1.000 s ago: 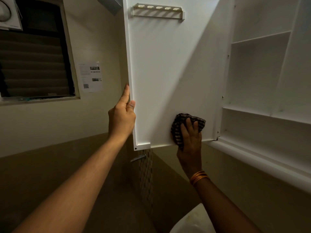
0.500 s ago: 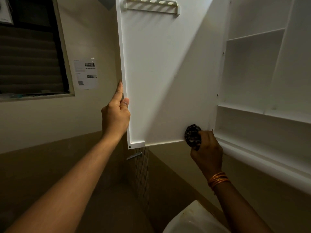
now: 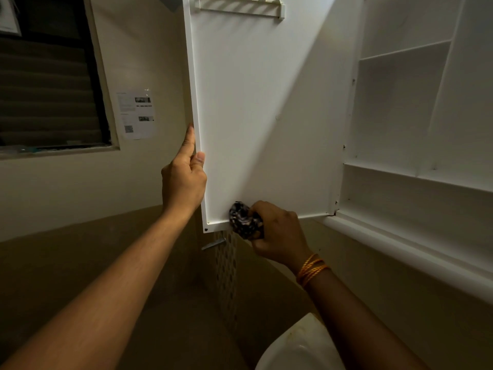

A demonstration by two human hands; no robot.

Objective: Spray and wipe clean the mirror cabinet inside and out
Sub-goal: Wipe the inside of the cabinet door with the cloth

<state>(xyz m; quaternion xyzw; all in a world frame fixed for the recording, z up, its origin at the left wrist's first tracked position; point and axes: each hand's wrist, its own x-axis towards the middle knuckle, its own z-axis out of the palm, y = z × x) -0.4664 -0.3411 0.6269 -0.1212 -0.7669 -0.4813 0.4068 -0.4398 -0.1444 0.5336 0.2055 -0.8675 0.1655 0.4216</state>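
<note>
Right hand (image 3: 277, 231) clenches a dark checked cloth (image 3: 244, 220) against the open cabinet door (image 3: 256, 116) at its bottom edge, toward 7 o'clock. Left hand (image 3: 184, 180) grips the door's free edge at 9 o'clock. White cabinet shelves (image 3: 416, 177) stand at 3 o'clock.

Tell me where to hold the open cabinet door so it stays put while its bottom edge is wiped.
Probably the door's free vertical edge, from the left, as the left hand grips it: farthest from the hinges, and clear of the cloth in the right hand.
</note>
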